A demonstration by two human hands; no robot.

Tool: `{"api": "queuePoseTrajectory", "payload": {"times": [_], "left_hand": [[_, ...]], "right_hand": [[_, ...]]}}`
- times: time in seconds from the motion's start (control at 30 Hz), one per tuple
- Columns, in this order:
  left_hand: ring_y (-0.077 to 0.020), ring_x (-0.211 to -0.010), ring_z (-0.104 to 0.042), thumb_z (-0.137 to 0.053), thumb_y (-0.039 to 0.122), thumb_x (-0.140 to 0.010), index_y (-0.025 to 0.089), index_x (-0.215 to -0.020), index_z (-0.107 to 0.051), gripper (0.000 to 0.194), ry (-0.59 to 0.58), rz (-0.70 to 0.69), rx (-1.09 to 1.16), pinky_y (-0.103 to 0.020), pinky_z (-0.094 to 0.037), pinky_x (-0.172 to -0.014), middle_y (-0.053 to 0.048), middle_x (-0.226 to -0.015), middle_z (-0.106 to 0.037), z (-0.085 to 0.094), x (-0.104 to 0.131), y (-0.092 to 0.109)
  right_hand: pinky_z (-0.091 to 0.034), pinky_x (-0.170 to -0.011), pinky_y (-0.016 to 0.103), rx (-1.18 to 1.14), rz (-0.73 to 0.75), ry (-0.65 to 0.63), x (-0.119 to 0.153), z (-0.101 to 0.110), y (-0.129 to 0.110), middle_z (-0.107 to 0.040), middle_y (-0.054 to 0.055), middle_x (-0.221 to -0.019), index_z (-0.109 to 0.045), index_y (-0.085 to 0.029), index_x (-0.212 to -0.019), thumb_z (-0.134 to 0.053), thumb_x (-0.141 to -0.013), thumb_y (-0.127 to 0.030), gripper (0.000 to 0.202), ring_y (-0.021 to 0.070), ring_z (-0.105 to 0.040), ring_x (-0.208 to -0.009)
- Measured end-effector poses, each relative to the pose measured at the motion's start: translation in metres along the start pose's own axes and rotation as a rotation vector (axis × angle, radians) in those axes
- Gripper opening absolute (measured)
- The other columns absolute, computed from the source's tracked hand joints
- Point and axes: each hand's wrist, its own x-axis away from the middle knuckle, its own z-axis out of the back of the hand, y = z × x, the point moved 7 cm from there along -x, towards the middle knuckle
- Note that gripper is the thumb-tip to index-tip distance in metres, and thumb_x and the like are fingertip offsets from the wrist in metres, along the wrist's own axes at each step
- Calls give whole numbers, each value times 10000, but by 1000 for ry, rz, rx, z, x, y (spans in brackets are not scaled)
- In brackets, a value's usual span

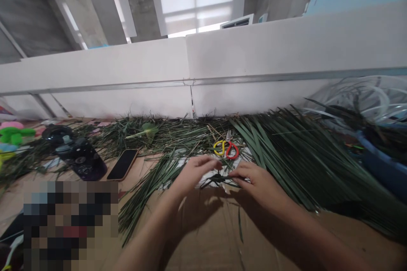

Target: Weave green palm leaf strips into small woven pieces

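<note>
White partition walls back the table (pixel 203 237); left hand (pixel 193 172) and right hand (pixel 254 182) each pinch a folded leaf strip (pixel 219 176) between them; scissors (pixel 226 149) lie at twelve o'clock.

Both bare forearms rise from the lower edge, the left from about 7 o'clock and the right from about 5 o'clock, converging toward the centre. The left hand (pixel 195 172) lies palm down, fingers curled inward toward 3 o'clock. The right hand (pixel 256 182) faces it, fingertips pointing to 9 o'clock. The fingertips nearly meet, seemingly pinching, though motion blur hides the grip.
</note>
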Motion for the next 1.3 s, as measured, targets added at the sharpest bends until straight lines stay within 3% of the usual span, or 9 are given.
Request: {"api": "queuePoseTrajectory", "payload": {"times": [0.13,0.37,0.53,0.8,0.93,1.1,1.17,1.3], "left_hand": [[-239,-796,-673,-727,317,-796,200,-899,-822,183,-128,41,-169,-322,-479,-749,-71,-848,-775,-23,4,-15],[-237,-871,-642,-722,245,-760,191,-842,-794,121,-138,-12,-362,-332,-448,-826,-64,-852,-754,-27,2,-19],[-199,-769,-610,-704,262,-772,176,-783,-750,98,-85,48,-285,-300,-426,-727,-40,-761,-698,-26,1,-21],[-236,-895,-614,-756,252,-717,216,-777,-775,73,8,44,-232,-326,-431,-825,-51,-844,-696,-23,2,-17],[-240,-909,-615,-745,222,-715,212,-781,-781,77,-19,58,-207,-332,-432,-841,-52,-849,-705,-26,2,-18],[-236,-889,-615,-699,205,-747,205,-815,-787,111,-131,19,-259,-330,-424,-837,-47,-828,-724,-34,4,-17],[-244,-916,-615,-689,207,-758,213,-824,-792,122,-137,-15,-313,-331,-422,-848,-51,-842,-733,-35,4,-16],[-247,-917,-620,-673,222,-777,213,-816,-794,127,-144,-28,-362,-330,-423,-838,-62,-860,-746,-37,5,-16]], "right_hand": [[-464,-839,392,3,20,-21,-1,1,-7,-742,80,-925,-827,-275,-903,-617,-909,-278,209,269,-653,-904],[-460,-793,353,-14,29,51,-2,8,-11,-718,46,-857,-737,-239,-801,-614,-887,-257,151,241,-656,-865],[-479,-820,375,-9,-20,146,-2,17,-1,-727,59,-897,-732,-239,-821,-602,-901,-284,159,257,-668,-890],[-498,-826,389,2,-76,203,-1,19,11,-744,66,-956,-769,-247,-888,-589,-912,-280,184,268,-688,-919],[-499,-849,401,59,-3,232,-2,21,10,-738,65,-967,-789,-260,-937,-585,-913,-213,211,270,-673,-946],[-470,-824,452,327,78,406,3,32,0,-690,85,-951,-829,-312,-876,-655,-879,-196,209,299,-611,-918],[-478,-806,450,318,94,386,4,31,-5,-705,79,-915,-830,-316,-891,-644,-891,-209,214,295,-620,-890],[-531,-872,420,36,84,231,2,21,-8,-788,61,-998,-813,-280,-989,-560,-884,-171,295,270,-706,-965]]}}
